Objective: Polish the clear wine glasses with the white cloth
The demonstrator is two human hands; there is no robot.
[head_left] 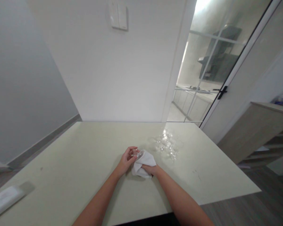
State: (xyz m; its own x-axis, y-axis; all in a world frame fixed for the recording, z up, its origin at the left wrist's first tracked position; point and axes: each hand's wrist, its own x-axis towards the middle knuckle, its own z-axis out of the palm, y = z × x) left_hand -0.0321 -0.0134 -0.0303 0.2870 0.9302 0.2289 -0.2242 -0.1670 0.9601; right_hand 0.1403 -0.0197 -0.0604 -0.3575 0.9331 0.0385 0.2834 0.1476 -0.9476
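Near the middle of the pale table (89, 175), my left hand (128, 158) curls its fingers round a small clear glass (140, 154). A white cloth (141, 169) is bunched around the glass's right side and below it. My right hand (150, 169) grips this cloth, its fingers partly buried in the folds. How much of the glass the cloth covers is hidden. Just beyond my right hand stands a group of several clear glasses (166, 142), bright with reflections, their exact shapes hard to make out.
A white packet or box (4, 201) lies at the table's left front. The table's far edge meets a white wall with a light switch (119, 15). To the right are a glass-paned door (202, 72) with a black handle (222, 91) and a wooden shelf unit (257, 131).
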